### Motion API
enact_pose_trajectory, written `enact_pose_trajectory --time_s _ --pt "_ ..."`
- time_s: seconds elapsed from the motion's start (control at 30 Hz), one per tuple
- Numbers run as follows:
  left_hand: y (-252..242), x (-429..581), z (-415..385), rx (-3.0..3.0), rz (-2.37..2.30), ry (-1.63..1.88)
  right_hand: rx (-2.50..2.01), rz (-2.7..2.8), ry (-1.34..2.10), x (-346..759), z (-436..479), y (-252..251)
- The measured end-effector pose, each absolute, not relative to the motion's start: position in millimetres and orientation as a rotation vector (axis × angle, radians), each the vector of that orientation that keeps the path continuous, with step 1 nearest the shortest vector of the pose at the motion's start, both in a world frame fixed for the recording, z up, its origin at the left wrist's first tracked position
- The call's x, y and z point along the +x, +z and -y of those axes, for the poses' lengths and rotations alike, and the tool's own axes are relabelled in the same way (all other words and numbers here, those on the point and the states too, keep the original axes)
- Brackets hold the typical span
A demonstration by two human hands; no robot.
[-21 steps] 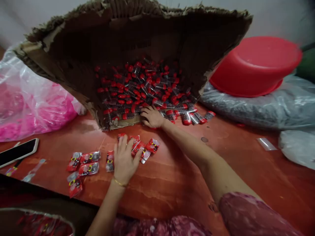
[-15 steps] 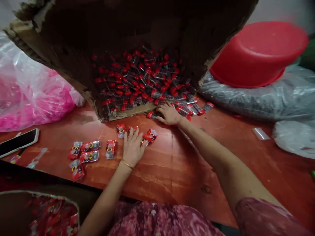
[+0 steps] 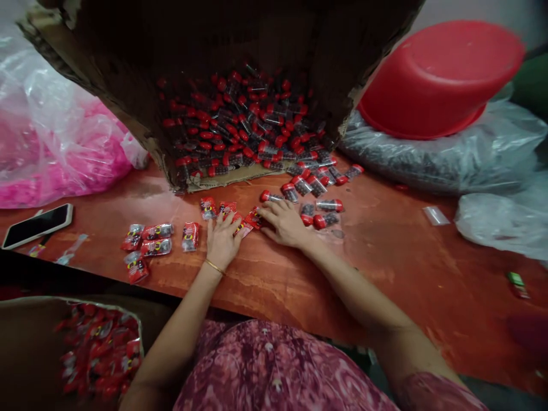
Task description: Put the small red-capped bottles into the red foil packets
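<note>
My left hand, a thin gold bangle at its wrist, lies with fingers apart on small red printed packets. Another red packet sits just beyond its fingertips. Beside it, my right hand rests fingers outstretched over the edge of a red packet; its fingertips partly cover that packet. Past the right hand lie several small clear tubes with red caps and dark contents. To the left, several more red packets are laid out on the reddish table.
A tilted cardboard box full of red-capped tubes opens toward me. Bags of pink pieces and a phone are at left. A red tub sits on a plastic sack at right. An open container of red packets stands lower left.
My right hand has come back from the box's edge toward my left hand. Several red-capped tubes now lie nearer on the table. My left hand stays on the packets.
</note>
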State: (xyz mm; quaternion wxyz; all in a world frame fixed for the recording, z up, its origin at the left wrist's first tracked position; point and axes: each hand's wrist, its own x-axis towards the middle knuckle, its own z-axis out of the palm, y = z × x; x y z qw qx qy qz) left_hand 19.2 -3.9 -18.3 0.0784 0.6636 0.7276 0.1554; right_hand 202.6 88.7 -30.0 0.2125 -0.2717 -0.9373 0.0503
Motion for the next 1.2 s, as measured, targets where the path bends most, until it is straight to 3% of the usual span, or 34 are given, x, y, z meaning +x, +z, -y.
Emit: enact_pose_trajectory --time_s 0.13,0.23,0.4,0.5,0.63,0.8,0.9,1.0,1.2 --pt "-17 21 6 1.981 -2.189 0.560 -0.865 2.602 0.194 185 -89 -41" --pt "-8 27 14 1.913 -2.214 0.827 -0.986 2.458 0.113 188 -86 -42" --pt "7 43 21 1.409 -1.987 1.123 -0.888 2.303 -0.110 182 -53 -24" --pt "4 44 15 1.152 -1.800 1.267 -0.826 2.263 -0.055 175 -29 -13" --pt "2 34 12 1.009 -1.556 1.402 -0.795 2.117 0.418 183 -18 -6" --pt "17 31 22 1.304 -1.525 1.192 -0.942 1.708 1.352 199 -27 -5" --pt "27 37 27 1.535 -1.600 1.037 -0.932 1.647 1.573 198 -24 -4" --pt "28 42 29 1.515 -1.673 1.048 -0.993 1.599 1.490 194 -15 -5" --pt "9 63 42 0.820 -1.454 1.136 -1.176 1.476 1.015 191 -6 -13"
